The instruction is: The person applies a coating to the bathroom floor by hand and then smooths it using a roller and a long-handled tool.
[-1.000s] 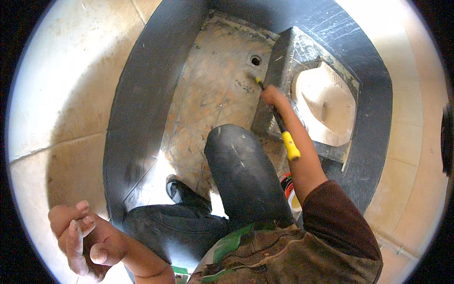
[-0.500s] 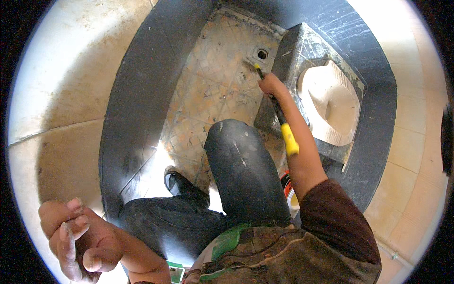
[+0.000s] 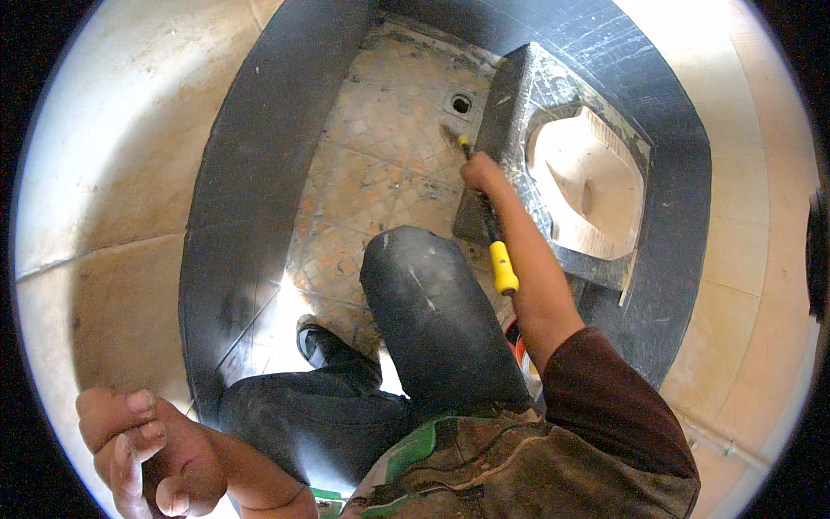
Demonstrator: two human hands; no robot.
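Note:
My right hand point(image 3: 484, 172) is closed around a long-handled tool point(image 3: 503, 268) with a black shaft and yellow sections. The tool's dark, blurred tip points at the tiled floor point(image 3: 367, 143), just short of the square drain hole point(image 3: 461, 104); its exact kind I cannot make out. My left hand point(image 3: 147, 450) hovers at the lower left, palm up, fingers loosely curled and apart, with nothing visible in it. To the right of my right forearm, a cream squat toilet pan point(image 3: 588, 182) is set in a raised black, paint-smeared platform point(image 3: 506, 112).
A dark wall band point(image 3: 246, 164) runs around the floor, with pale tiles point(image 3: 130, 173) above it. My bent knee point(image 3: 424, 277) rises beside the tool. An orange-and-white bucket point(image 3: 521, 350) stands partly hidden by my right arm. A pipe point(image 3: 726, 445) lies at the lower right.
The view has shifted slightly, so the floor and toilet pan appear further left. The tool's tip has drawn back a little from the drain hole. My left hand stays in nearly the same pose.

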